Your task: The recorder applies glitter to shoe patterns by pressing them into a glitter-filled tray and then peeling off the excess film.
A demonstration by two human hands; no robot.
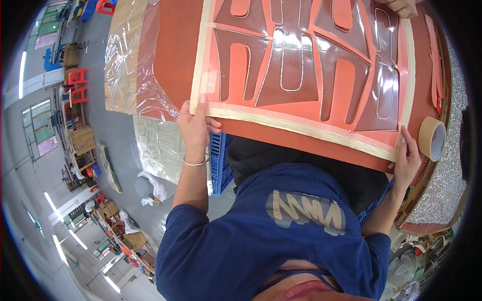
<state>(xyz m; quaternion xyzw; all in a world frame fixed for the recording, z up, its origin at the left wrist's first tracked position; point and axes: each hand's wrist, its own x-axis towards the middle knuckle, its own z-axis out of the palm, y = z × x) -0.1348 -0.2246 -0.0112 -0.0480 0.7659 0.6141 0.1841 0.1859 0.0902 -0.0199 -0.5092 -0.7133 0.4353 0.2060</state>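
A coral-orange cut-out sheet (288, 106) with clear, glossy film in its openings lies in front of me. Cream tape (301, 131) runs along its borders, and thin beaded outlines show inside the openings. My left hand (195, 123) is closed at the near left corner, thumb on top of the tape and fingers curled by the edge. At the near right corner, my right hand (405, 156) pinches the taped edge, its underside fingers partly hidden. Another person's hand (400, 7) rests by the far right corner, cut off by the frame's top.
The red-brown tabletop (173, 50) carries crumpled clear plastic film (155, 83) on the left. A tape roll (432, 138) stands beside my right hand, near coral strips (433, 60). A glittery silver surface (444, 193) lies right. Below is a blue plastic crate (220, 163).
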